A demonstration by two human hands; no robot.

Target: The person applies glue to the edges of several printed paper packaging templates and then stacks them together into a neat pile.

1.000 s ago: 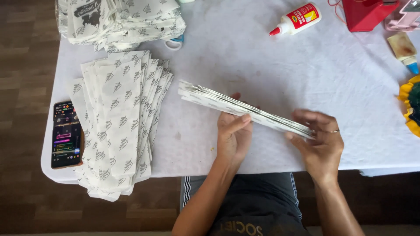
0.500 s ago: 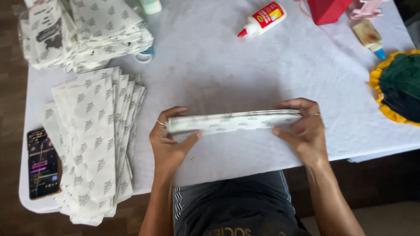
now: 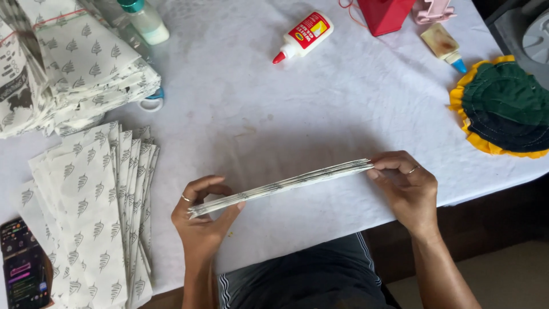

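Note:
A thin stack of folded leaf-printed paper sheets (image 3: 283, 185) is held edge-on above the white table (image 3: 246, 114), tilted up to the right. My left hand (image 3: 203, 220) pinches its left end between thumb and fingers. Its right end is gripped by my right hand (image 3: 407, 191), which wears a ring. A fanned pile of the same printed paper pieces (image 3: 94, 212) lies to the left of my left hand.
A bundle of printed paper (image 3: 68, 68) sits at the back left beside a small bottle (image 3: 144, 20). A glue bottle (image 3: 302, 36), a red box (image 3: 386, 14), a second small glue tube (image 3: 443, 46) and a green and yellow cloth (image 3: 506, 106) lie further back and right. A phone (image 3: 23, 269) lies at the left edge.
The stack has turned from showing its flat face to edge-on and tilted up on the right. Both hands kept hold of its ends. The view shifted closer.

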